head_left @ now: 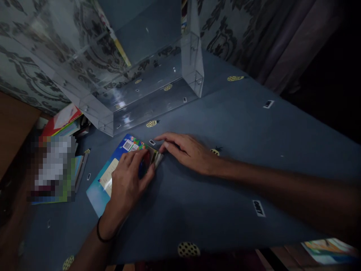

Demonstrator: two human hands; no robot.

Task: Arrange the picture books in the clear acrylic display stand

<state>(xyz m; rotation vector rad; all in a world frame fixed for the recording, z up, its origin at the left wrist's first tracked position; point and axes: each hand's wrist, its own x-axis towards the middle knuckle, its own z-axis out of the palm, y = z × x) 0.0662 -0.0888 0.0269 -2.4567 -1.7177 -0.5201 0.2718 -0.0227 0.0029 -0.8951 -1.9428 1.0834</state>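
Note:
A blue book point(104, 180), with a barcode and a pale text panel on its cover, lies at an angle on the table. My left hand point(128, 180), with a black band at the wrist, lies over its right side. Its fingers curl on the cover and the thumb bends round the page edge, closed on the book. Something dark and reddish shows between thumb and fingers, too covered to make out. My right hand point(187, 152) is at the book's upper right corner, fingers stretched out and apart, tips close to the page edge; contact is unclear.
A clear acrylic rack point(155, 101) stands behind the book against a patterned wall. To the left lie a pile of books point(66, 120) and a blurred-out stack point(53, 169). The blue-grey tablecloth point(220, 214) has pineapple prints. A dark curtain point(284, 49) hangs at the right.

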